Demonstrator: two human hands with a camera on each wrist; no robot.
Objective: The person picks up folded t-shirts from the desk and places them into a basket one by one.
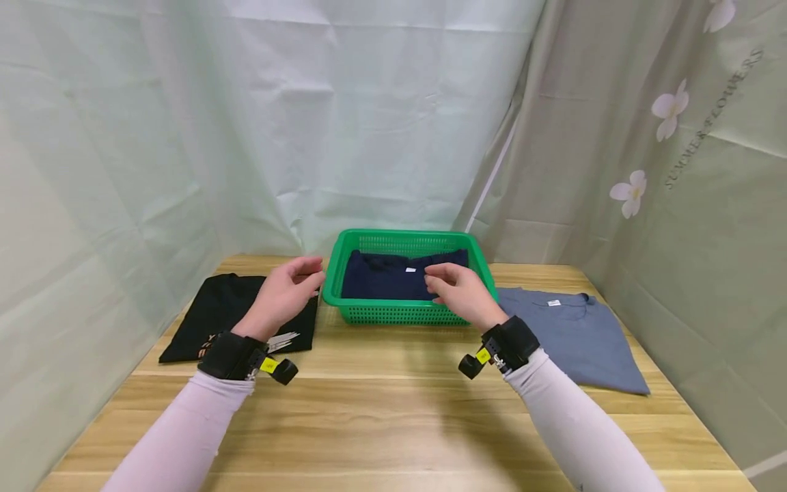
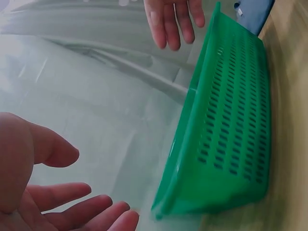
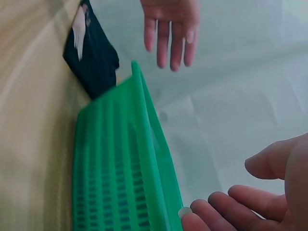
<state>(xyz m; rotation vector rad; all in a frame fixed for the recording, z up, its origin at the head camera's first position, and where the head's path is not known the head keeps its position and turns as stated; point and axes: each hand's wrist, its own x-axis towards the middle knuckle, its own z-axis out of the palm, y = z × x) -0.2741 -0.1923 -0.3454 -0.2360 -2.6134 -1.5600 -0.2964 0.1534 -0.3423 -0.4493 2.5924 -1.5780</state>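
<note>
Head view: holding nothing in loosely spread left hand [image 1: 283, 292] or right hand [image 1: 461, 294]; could jolt green basket [image 1: 399, 314] (navy shirt [image 1: 378, 277] inside) by grazing rim [image 1: 393, 302].

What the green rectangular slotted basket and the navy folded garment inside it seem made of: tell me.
The green slotted basket: likely moulded plastic, slightly glossy, given its even colour, regular slots and rim highlights. The navy folded garment: matte cloth, perhaps cotton, given its dull surface and soft, rumpled upper edge; fibre unclear.
</note>
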